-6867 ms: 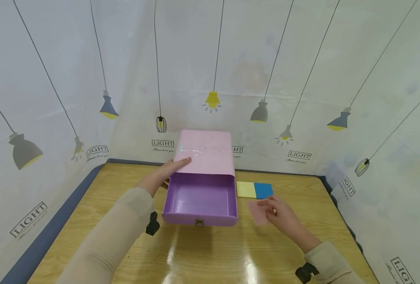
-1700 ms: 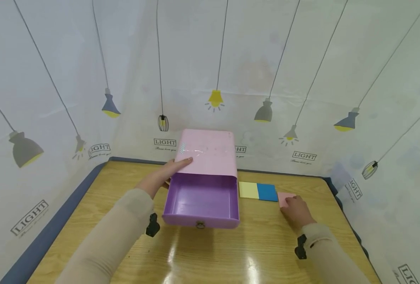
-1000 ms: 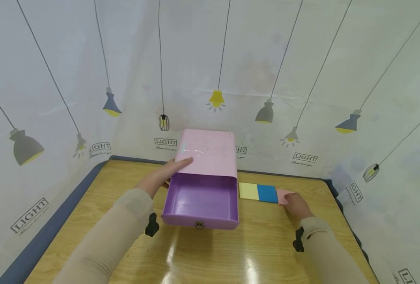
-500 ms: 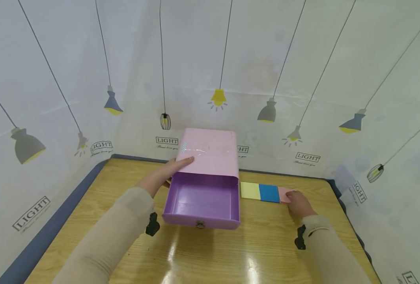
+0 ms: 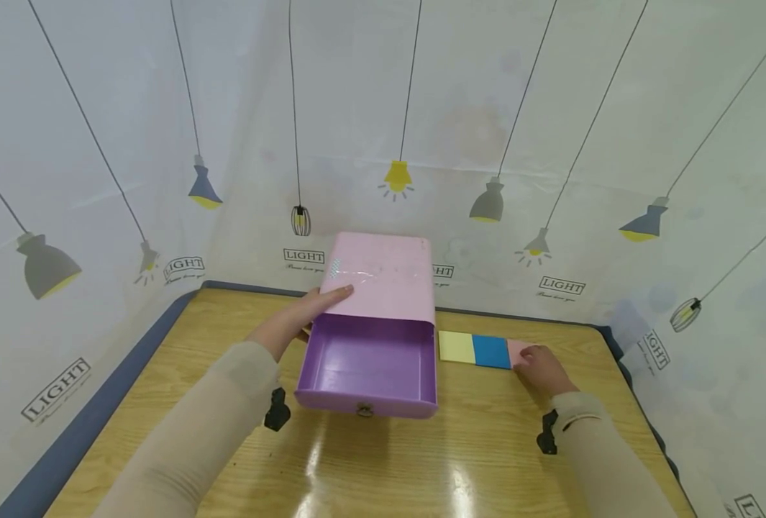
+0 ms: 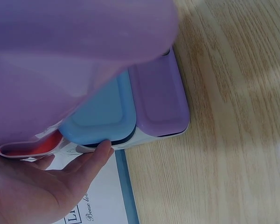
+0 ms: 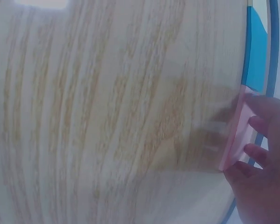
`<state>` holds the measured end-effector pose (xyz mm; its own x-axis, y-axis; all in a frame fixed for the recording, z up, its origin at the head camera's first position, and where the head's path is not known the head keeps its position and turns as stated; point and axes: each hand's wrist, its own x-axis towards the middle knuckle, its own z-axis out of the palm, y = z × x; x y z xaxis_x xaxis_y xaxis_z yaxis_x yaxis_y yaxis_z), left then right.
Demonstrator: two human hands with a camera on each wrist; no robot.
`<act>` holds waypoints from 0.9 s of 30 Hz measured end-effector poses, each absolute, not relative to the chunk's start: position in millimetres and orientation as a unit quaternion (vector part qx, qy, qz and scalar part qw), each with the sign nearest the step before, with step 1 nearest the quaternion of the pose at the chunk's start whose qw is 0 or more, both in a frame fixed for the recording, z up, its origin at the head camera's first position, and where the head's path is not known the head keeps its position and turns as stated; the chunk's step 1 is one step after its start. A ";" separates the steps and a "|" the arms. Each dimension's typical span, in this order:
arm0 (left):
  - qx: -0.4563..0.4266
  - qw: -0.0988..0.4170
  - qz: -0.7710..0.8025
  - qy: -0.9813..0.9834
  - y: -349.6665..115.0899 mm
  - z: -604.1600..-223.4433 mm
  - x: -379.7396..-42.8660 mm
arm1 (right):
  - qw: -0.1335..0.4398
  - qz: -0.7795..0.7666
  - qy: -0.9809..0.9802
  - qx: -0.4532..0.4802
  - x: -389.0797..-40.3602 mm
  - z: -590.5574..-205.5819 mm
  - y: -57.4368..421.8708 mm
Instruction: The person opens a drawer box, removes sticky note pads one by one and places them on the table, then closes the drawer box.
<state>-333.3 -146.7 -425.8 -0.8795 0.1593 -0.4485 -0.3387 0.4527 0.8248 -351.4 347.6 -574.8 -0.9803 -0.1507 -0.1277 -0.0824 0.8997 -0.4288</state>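
Note:
A drawer cabinet with a pink top (image 5: pixel 383 277) stands at the table's middle, its purple top drawer (image 5: pixel 370 367) pulled out with nothing inside. My left hand (image 5: pixel 292 316) rests on its left edge, thumb flat on top; in the left wrist view, extended fingers (image 6: pixel 91 165) touch its side. Right of the cabinet, a yellow sticky note pad (image 5: pixel 456 347), a blue one (image 5: pixel 491 352) and a pink one (image 5: pixel 517 351) lie in a row on the table. My right hand (image 5: pixel 541 370) holds the pink pad by its edges, with thumb and fingers spanning it.
Below the open drawer, the left wrist view shows a light blue drawer (image 6: pixel 105 114) and a purple drawer (image 6: pixel 161 95), both closed. The wooden table (image 5: pixel 421 460) meets a lamp-printed cloth backdrop (image 5: pixel 357 108) with a dark blue lower edge.
The pink pad, earlier held up in front of the blue one, now lies at the blue pad's right side, after sliding left against it. My left hand keeps its place on the cabinet.

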 end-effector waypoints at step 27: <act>-0.054 0.241 0.523 0.816 -146.6 -427.5 -335.3 | 0.088 -0.197 0.973 -0.085 -353.0 -568.2 348.3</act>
<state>-335.3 -146.6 -427.5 -0.8776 0.1648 -0.4502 -0.3401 0.4480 0.8269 -353.0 348.3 -568.2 -0.9698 -0.2011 -0.1383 -0.1313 0.9074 -0.3992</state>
